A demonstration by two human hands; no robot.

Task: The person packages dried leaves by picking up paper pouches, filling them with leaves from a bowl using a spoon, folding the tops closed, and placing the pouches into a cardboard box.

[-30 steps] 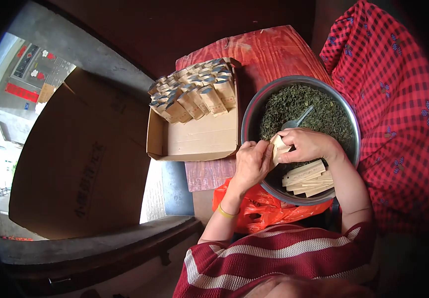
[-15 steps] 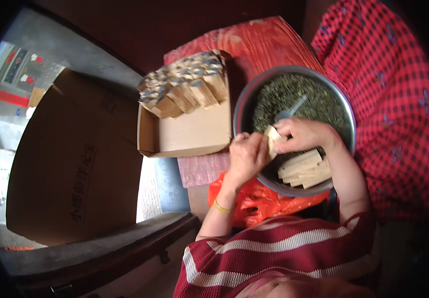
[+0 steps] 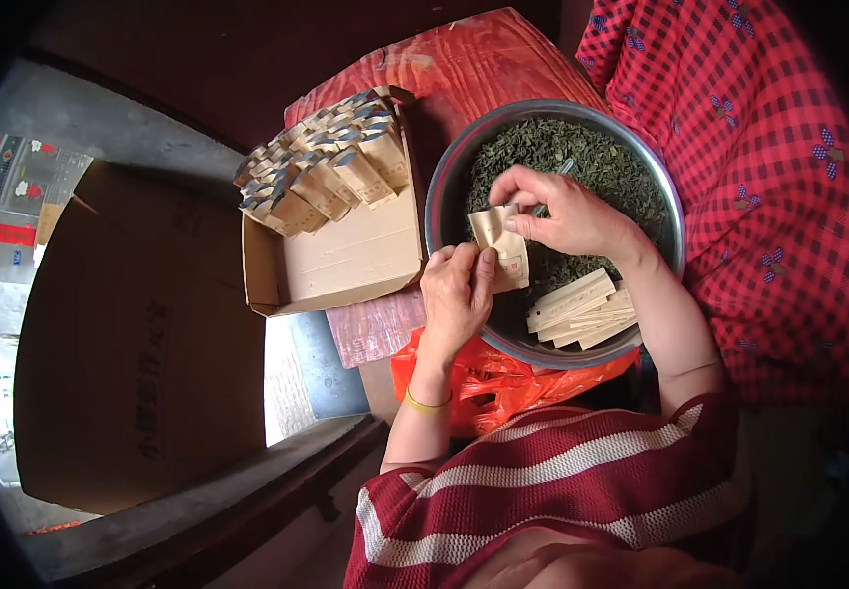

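A small brown paper bag (image 3: pixel 505 257) is upright over the left part of a metal basin (image 3: pixel 444 162), with red print near its bottom. My left hand (image 3: pixel 459 294) is closed on the bag's lower left side. At its upper edge, the curled fingers and thumb of my right hand (image 3: pixel 572 211) grip the paper. Dried green leaves (image 3: pixel 630 182) fill the basin. The handle of a scoop (image 3: pixel 568 167) sticks up behind my right hand, which hides the rest. Several flat paper bags (image 3: pixel 581 309) lie stacked inside the basin's near side.
Left of the basin, a shallow cardboard box (image 3: pixel 346 260) holds rows of upright paper bags (image 3: pixel 321 182). Both stand on a red wood-grain surface (image 3: pixel 483 59). An orange-red plastic bag (image 3: pixel 488 393) lies below the basin. Checked red cloth (image 3: pixel 739 196) hangs right; a large carton (image 3: pixel 139 344) stands left.
The paper bag now stands more upright, its printed front in view. My right hand has shifted up to its top edge; my left hand holds it lower. The whole view has shifted slightly.
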